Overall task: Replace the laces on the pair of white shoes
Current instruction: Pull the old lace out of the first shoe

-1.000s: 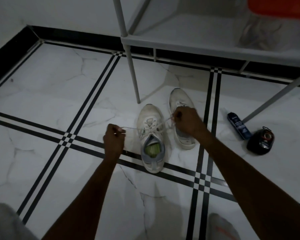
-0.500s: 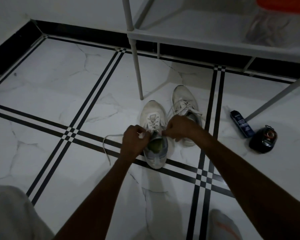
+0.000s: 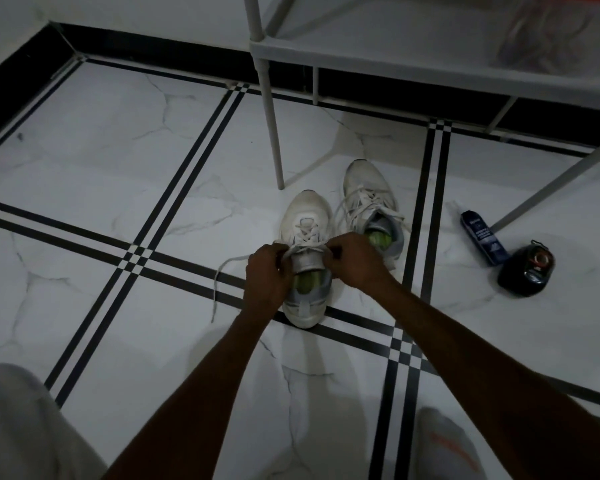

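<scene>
- Both hands meet over the tongue of the nearer white sneaker [image 3: 305, 258], one on each side of its top eyelets.
- Left hand [image 3: 266, 277] has its fingers curled in at the shoe's left edge, pinching the white lace [image 3: 303, 242] where it leaves the top eyelet.
- Right hand [image 3: 354, 261] is curled the same way at the shoe's right edge, its fingertips closed on the other side of that lace; the exact pinch point is hidden by the knuckles.
- Between the two hands the grey tongue stands up, with the green insole showing just behind it, nearer the person.
- Beyond the fingertips the lace crosses back and forth up the sneaker toward its toe.
- A loose lace end [image 3: 219, 289] trails out from under the left hand and curves down across the floor [image 3: 101, 174] to that hand's outer side.
- Just past the right hand sits the second white sneaker [image 3: 369, 199], touching or nearly touching the first, its laces slack and spilling over both sides.
- Well out to the right of the right hand lie a dark blue tube-like box [image 3: 482, 237] and, just beside it, a round black container [image 3: 527, 268].
- Ahead of both hands stands a white metal rack [image 3: 430, 57], one leg planted just beyond the sneakers' toes.
- White marble tiles with black double stripes run under everything.
- Near the right forearm, at the bottom edge, a socked foot [image 3: 444, 445] shows.
</scene>
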`<move>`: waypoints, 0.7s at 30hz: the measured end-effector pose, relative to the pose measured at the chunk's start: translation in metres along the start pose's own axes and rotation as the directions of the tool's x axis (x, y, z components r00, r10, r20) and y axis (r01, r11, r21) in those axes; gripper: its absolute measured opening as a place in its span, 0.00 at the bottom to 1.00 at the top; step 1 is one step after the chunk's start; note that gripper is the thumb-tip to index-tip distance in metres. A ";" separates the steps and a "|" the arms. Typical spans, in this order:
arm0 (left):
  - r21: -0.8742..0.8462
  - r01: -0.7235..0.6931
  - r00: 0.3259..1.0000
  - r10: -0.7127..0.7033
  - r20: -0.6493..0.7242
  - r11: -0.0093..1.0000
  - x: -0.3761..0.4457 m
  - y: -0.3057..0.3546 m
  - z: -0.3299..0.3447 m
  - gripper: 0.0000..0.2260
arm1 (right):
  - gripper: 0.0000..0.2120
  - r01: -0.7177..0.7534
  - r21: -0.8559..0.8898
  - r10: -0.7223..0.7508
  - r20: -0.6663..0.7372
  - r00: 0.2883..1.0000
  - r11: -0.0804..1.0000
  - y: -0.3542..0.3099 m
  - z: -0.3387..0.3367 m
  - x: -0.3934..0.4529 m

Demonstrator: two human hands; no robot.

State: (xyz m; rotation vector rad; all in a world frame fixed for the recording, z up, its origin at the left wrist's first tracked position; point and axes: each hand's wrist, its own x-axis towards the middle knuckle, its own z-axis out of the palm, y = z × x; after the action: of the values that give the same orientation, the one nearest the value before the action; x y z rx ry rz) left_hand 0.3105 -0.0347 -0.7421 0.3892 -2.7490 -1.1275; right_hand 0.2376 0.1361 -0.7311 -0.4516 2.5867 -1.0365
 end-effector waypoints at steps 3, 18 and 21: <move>-0.109 0.054 0.999 -0.054 0.007 0.993 0.004 -0.004 -0.007 0.08 | 0.05 -0.213 0.301 0.193 0.096 0.977 0.930 -0.001 -0.002 -0.001; -0.407 0.366 0.919 -0.257 0.298 0.837 0.003 0.020 -0.017 0.06 | 0.16 -0.461 0.425 0.335 0.340 0.879 0.779 -0.034 -0.017 0.007; -0.595 0.592 0.806 -0.413 0.425 0.543 0.011 0.042 -0.028 0.09 | 0.20 -0.495 0.615 0.311 0.387 0.868 0.614 -0.041 -0.029 0.006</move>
State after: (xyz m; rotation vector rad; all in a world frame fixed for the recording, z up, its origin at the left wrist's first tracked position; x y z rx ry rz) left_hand 0.2987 -0.0278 -0.6919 1.0267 -2.1034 -2.3951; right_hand 0.2272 0.1231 -0.6829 0.2030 1.7386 -1.5437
